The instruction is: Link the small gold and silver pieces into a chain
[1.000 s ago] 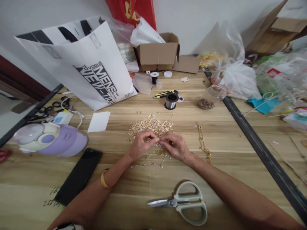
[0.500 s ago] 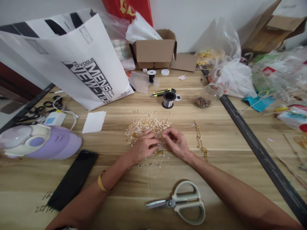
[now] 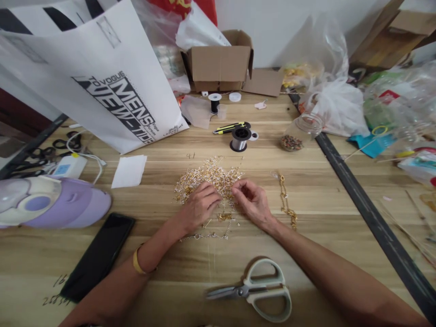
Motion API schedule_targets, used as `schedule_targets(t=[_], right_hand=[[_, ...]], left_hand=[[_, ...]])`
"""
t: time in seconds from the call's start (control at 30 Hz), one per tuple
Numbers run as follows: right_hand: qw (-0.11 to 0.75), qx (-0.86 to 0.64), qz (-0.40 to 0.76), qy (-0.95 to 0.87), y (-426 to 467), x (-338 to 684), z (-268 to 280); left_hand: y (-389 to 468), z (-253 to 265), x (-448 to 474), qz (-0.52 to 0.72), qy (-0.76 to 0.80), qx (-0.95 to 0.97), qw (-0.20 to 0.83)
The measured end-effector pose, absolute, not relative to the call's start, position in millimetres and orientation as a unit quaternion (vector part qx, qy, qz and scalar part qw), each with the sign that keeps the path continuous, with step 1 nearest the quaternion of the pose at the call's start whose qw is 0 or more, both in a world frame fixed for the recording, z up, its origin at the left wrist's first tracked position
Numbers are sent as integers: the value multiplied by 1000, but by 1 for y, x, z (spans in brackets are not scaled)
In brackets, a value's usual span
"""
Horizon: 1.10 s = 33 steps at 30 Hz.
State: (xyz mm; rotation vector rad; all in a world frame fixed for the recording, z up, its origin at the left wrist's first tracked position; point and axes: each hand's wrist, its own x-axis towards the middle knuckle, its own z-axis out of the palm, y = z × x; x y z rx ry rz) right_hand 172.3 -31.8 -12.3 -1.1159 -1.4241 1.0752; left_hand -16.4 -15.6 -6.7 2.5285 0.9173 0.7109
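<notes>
A loose heap of small gold and silver jewellery findings [image 3: 195, 179] lies mid-table. My left hand [image 3: 201, 205] rests at its near edge, fingers bent together and tips pointing down into the pieces; anything between them is hidden. Thumb and forefinger of my right hand [image 3: 252, 200] are pinched at the heap's right side, on something too small to make out. Just below the hands are a small cluster of gold pieces [image 3: 224, 217] and a silver chain [image 3: 213, 235]. A gold chain [image 3: 283, 195] lies to the right of my right hand.
Scissors [image 3: 252, 290] lie in front, a black phone [image 3: 98, 256] at left. Beyond the heap stand a wire spool [image 3: 239, 140], a utility knife [image 3: 231, 127] and a jar of beads [image 3: 293, 142]. A white bag [image 3: 136, 91] and a cardboard box [image 3: 220, 63] stand behind.
My hands have drawn slightly apart, the left one moving a little left and its fingers closing more. The camera view has shifted slightly.
</notes>
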Motion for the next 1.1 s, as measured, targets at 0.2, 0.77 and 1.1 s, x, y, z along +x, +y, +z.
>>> schedule_targets(t=[0.2,0.77,1.1], right_hand=[[504,-463,452,-573,-30,173,-13],[523,-468,469,-536,-27,176,-14],[534,-461,491,-511,-26,176,-11]], left_hand=[[-15,-10,-15,290,319,875,221],[-25,-1,-10,164,259,941,146],[-20,0,-14,214,277,915,200]])
